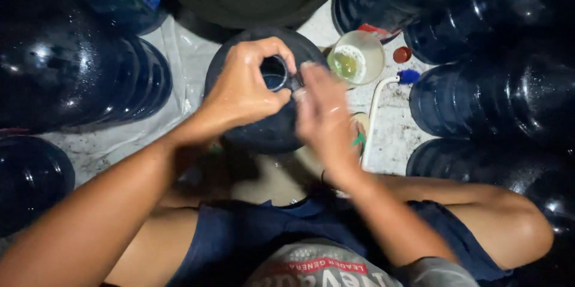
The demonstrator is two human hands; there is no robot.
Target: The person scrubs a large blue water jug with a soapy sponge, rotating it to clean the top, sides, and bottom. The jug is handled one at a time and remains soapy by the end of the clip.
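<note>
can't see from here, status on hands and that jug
Left hand gripping the neck of the dark water jug. Right hand at the mouth, blurred. Small cup and more jugs crowd close.

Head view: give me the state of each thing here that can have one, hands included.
Centre water jug: upright, mouth open, no cap on.
Left hand: fingers curled around the jug's mouth.
Right hand: at the mouth's right side, blurred; grip unclear.
Small plastic cup: upright, holds some yellowish liquid.
Red cap: loose on the floor.
White hose: lying on the floor, blue tip.
Surrounding jugs: standing close together.
</note>
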